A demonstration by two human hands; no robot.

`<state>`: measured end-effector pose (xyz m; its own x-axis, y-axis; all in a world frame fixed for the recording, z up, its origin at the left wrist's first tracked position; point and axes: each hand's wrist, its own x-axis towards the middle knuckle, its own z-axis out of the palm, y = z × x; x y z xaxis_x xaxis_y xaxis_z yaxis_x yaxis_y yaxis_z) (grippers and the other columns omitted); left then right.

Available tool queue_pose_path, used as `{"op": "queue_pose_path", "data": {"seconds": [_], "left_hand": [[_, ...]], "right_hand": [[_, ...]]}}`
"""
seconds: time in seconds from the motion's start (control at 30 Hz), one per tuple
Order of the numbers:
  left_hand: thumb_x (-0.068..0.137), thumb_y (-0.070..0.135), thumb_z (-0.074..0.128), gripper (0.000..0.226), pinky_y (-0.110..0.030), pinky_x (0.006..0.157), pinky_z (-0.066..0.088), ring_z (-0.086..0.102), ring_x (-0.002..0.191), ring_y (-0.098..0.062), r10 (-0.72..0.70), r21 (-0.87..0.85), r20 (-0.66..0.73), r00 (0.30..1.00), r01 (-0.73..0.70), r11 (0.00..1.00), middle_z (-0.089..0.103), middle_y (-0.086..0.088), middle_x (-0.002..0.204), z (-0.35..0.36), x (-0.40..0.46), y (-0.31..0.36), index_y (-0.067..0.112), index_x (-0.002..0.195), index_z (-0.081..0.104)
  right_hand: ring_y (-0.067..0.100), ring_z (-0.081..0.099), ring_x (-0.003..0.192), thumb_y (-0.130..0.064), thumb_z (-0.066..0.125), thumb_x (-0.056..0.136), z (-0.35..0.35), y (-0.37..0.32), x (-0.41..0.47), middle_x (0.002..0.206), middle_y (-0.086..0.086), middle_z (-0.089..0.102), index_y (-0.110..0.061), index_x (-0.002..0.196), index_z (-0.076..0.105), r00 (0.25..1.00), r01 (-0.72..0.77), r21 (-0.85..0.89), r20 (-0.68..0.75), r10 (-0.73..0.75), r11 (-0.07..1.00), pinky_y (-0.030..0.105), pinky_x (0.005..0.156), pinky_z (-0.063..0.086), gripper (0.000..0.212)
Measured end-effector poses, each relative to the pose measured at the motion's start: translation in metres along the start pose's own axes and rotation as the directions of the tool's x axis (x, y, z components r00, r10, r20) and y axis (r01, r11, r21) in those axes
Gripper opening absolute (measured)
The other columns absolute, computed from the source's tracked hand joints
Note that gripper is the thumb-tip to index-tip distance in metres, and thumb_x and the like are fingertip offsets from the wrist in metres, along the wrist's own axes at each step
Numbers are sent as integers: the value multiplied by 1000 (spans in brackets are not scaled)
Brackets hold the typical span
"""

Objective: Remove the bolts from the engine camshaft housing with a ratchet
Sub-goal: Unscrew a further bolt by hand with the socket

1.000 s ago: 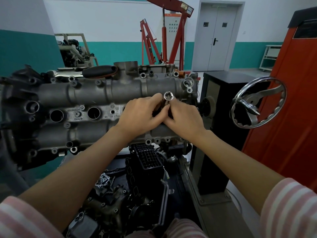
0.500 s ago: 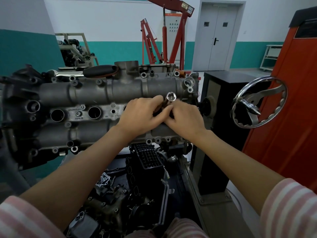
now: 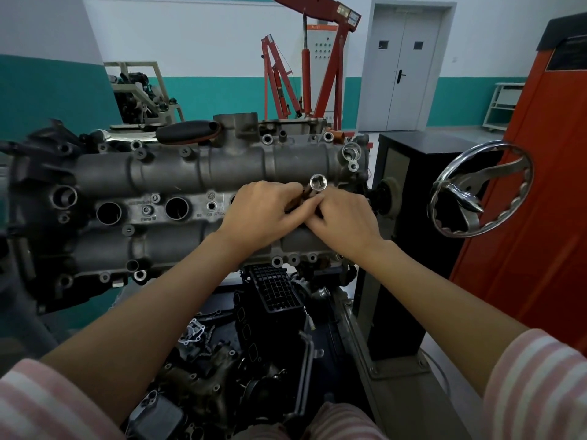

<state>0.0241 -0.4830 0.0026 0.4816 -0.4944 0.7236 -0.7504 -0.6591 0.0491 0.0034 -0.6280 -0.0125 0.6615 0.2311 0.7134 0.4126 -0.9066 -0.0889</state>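
camshaft housing [image 3: 197, 173] bears a vw logo [image 3: 210, 195] mid-face; left hand [image 3: 265, 214] and right hand [image 3: 344, 219] together grasp the socket tool [image 3: 318, 182].

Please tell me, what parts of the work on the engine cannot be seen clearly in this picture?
- Head view: the tool below the socket is hidden by the left hand and right hand.
- Whether a bolt is engaged: covered by both hands.
- The stamped lettering on the camshaft housing is too small to read.
- The housing's left end is cut off by the frame edge.
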Motion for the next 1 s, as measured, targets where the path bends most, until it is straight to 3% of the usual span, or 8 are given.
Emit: {"op": "queue_pose_path", "data": {"seconds": [0.13,0.27,0.43,0.57,0.7,0.8,1.0], "left_hand": [[84,49,29,48,-32,46,39,49,48,-21,-17,-36,-23,1000,16,999,50,1,54,-1,1,0,6,80,50],[89,44,38,28,-27,47,34,49,48,-20,-9,-35,-33,999,8,999,44,9,55,1,1,1,22,73,42],[89,38,51,38,-26,47,29,48,45,-20,-2,-42,-54,999,-1,999,52,-2,49,1,0,-2,16,59,47],[88,50,37,47,-31,46,35,47,48,-20,6,-52,-32,999,-8,999,49,1,54,0,0,0,7,72,48],[86,43,35,29,-28,44,34,44,47,-17,18,-34,-43,999,-19,999,40,11,56,0,0,1,15,78,39],[91,35,42,20,-25,43,29,45,48,-17,16,-18,-40,999,-17,1000,37,14,57,2,1,1,22,77,35],[90,33,54,32,-26,48,28,50,44,-22,12,-47,-64,998,-15,999,52,-4,48,1,-1,-2,16,63,51]], "right_hand": [[22,59,66,-40,40,90,0,1,2,78,1,60,-9,97,46,999,-21,1,49,21,1000,34,55,43,33],[18,60,72,-43,43,89,0,2,3,82,0,63,-12,102,52,999,-22,-24,46,23,999,33,59,45,35],[17,60,79,-39,48,90,0,1,2,86,-2,67,-14,94,65,999,-6,12,41,6,1000,33,64,46,30],[21,59,73,-40,43,92,3,3,2,83,2,63,-9,96,55,999,0,-33,46,1,999,32,59,40,33],[23,60,65,-47,33,86,1,3,2,78,4,62,-7,102,43,999,-11,-7,38,11,1000,33,54,44,44],[20,61,70,-49,34,86,0,2,3,82,3,64,-9,106,47,999,-15,-23,50,16,1000,34,59,47,46],[15,60,82,-47,40,87,-1,2,4,88,-1,66,-18,105,60,995,-35,-33,94,38,999,35,68,48,40]]}}
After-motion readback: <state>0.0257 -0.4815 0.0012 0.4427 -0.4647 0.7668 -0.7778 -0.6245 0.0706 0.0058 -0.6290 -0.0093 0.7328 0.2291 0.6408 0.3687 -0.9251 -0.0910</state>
